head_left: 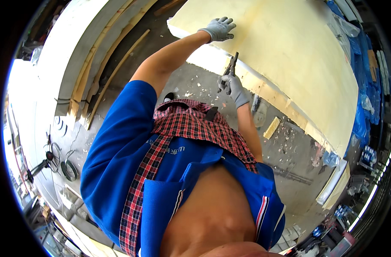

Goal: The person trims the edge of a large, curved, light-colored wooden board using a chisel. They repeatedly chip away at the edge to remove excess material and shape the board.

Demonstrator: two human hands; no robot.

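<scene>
My left hand, in a grey work glove, lies flat with its fingers spread on a large pale yellow panel. In a matching glove, my right hand is closed round the handles of dark pliers. Their jaws point up and away from me, close to the panel's near edge. A strip of light wood runs along that edge, beside my right hand. Whether the pliers touch the wood I cannot tell.
Long timber strips and a stack of pale panels stand on the left. Scraps litter the grey floor, with a short yellow block among them. Blue plastic sheeting lies beyond the panel's right side. A black fan stands at lower left.
</scene>
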